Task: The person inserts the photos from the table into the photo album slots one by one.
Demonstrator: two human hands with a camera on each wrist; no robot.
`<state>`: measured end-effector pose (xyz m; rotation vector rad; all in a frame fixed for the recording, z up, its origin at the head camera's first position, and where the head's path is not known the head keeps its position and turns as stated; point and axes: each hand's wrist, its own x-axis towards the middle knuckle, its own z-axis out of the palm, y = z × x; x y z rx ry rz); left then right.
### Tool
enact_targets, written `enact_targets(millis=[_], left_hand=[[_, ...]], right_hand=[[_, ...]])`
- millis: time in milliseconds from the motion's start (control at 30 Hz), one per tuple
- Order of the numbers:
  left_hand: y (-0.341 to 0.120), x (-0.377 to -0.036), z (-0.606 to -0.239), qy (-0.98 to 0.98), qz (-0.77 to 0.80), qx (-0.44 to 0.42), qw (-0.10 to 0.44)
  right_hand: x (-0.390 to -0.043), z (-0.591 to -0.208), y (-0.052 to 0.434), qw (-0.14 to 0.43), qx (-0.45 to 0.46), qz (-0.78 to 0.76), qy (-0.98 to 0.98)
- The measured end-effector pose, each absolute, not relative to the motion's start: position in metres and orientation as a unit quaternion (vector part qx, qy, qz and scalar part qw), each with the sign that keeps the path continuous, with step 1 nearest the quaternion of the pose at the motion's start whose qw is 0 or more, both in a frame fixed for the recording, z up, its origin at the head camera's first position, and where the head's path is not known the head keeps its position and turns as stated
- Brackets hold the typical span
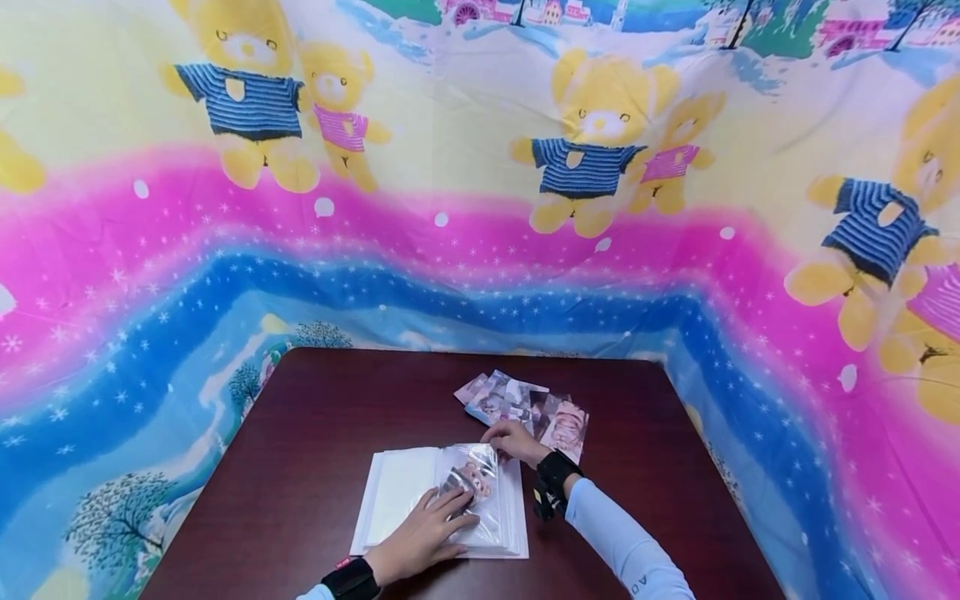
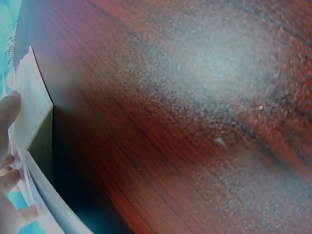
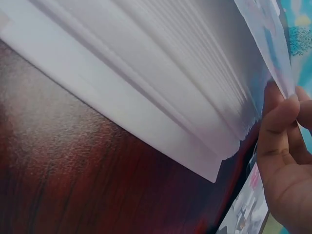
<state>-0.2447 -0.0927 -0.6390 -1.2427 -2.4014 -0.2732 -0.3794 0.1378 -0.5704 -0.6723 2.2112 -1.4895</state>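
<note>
A white photo album (image 1: pixel 397 492) lies spread on the table, its left page blank white. On its right side, a clear plastic sleeve page (image 3: pixel 268 36) holds a picture with a teddy bear (image 1: pixel 480 480). My left hand (image 1: pixel 427 533) rests on the lower part of that page with fingers extended; only some fingers (image 2: pixel 9 109) show in the left wrist view. At the upper right corner, my right hand (image 1: pixel 517 442) pinches the sleeve page between thumb and fingers. The right wrist view has this corner lifted from the stacked pages (image 3: pixel 185 63) below.
Several loose photos (image 1: pixel 517 402) lie overlapping behind and right of the album, close to my right hand. The dark reddish-brown table (image 1: pixel 337 408) ends at a patterned cloth backdrop (image 1: pixel 480 275) at the back and sides.
</note>
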Motion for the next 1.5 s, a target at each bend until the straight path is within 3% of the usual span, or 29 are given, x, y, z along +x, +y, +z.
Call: enact_targets(millis=[267, 467, 667, 867, 1100, 1300, 1500], left_hand=[[-0.09, -0.243, -0.64, -0.865, -0.111, -0.437, 0.22], [-0.084, -0.239, -0.634, -0.876, -0.209, -0.389, 0.194], [-0.09, -0.241, -0.61, -0.879, -0.393, -0.235, 0.132], [-0.113, -0.249, -0.582, -0.836, -0.531, -0.093, 0.107], [-0.149, -0.259, -0.588, -0.835, -0.514, -0.074, 0.183], [-0.16, -0.255, -0.61, -0.867, -0.444, -0.056, 0.217], [-0.16, -0.251, -0.632, -0.917, -0.291, -0.107, 0.249]], right_hand=[[-0.383, -0.587, 0.142, 0.197, -0.24, -0.517, 0.798], [-0.379, -0.595, 0.144, 0.22, -0.211, -0.557, 0.772], [-0.355, -0.573, 0.114, 0.235, -0.229, -0.625, 0.708], [-0.326, -0.571, 0.074, 0.253, -0.317, -0.56, 0.722], [-0.321, -0.587, 0.078, 0.166, -0.418, -0.429, 0.784], [-0.335, -0.599, 0.11, 0.097, -0.382, -0.419, 0.818], [-0.339, -0.609, 0.138, 0.049, -0.372, -0.361, 0.854]])
